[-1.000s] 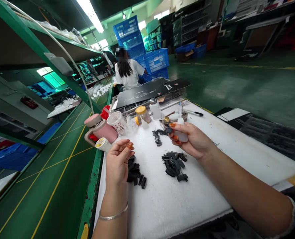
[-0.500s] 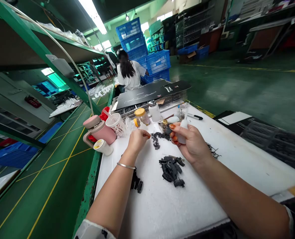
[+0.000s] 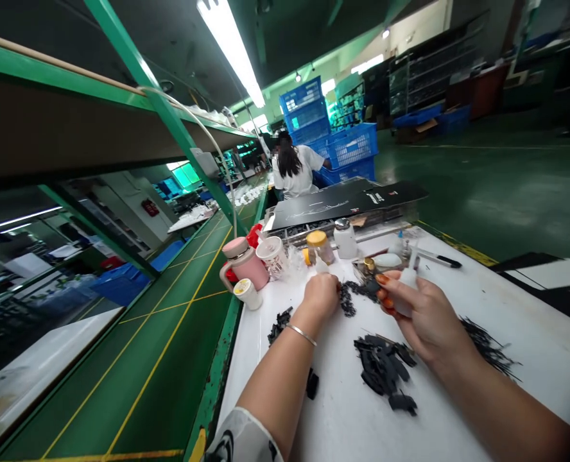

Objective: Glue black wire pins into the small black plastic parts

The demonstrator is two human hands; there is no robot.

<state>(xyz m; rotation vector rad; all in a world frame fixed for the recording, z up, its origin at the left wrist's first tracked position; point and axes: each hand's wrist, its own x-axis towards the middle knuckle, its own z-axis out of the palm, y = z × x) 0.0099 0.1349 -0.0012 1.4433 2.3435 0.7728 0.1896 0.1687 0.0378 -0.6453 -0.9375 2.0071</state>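
My left hand, with a silver bangle at the wrist, is closed at the left edge of a scatter of small black pieces; its fingertips are mostly hidden. A white squeeze bottle with a thin nozzle pointing up is gripped in my right hand. Between that hand's thumb and fingers a small dark piece also shows. Below lies a pile of larger black parts on the white table. Thin black strips lie right of my right forearm.
A pink mug, a printed cup, a small white tub, a yellow-lidded jar and a metal-topped bottle line the back left. A black-handled tool lies back right. A person sits beyond, beside blue crates.
The camera view has turned, so the scene sits further right and lower. My left hand has moved in to the small black pieces; my right hand still holds the bottle.
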